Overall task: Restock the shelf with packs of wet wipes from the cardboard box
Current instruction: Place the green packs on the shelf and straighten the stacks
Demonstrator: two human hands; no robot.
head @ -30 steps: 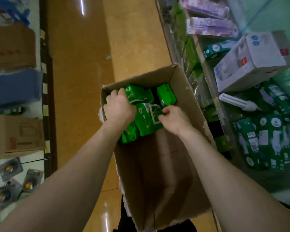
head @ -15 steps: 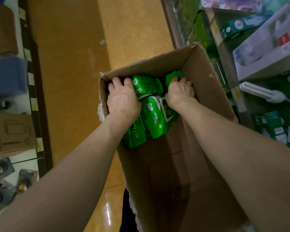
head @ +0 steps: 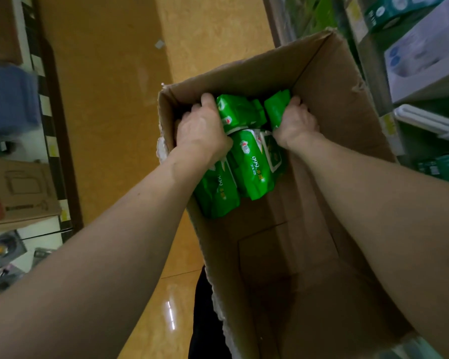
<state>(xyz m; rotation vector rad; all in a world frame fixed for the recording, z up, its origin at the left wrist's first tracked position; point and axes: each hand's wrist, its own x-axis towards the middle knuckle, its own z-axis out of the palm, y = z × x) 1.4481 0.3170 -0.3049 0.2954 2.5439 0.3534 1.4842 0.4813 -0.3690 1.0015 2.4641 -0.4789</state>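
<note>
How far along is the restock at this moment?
Done: much of the cardboard box shows bare bottom, so most packs seem gone. In hand: left hand and right hand both grip the green wipe packs bunched at its far end. Left: moving these last few onto the shelf.

A glossy orange-tan floor point(head: 109, 112) fills the middle, with a small pale scrap point(head: 159, 44) lying on it. At the left sit a blue pack point(head: 9, 99), a brown carton point(head: 16, 190) and some blister-packed items point(head: 3, 248). At the right are a white box point(head: 425, 60), a white tube lamp point(head: 425, 123) just below it, and teal boxes point(head: 389, 9) above.
</note>
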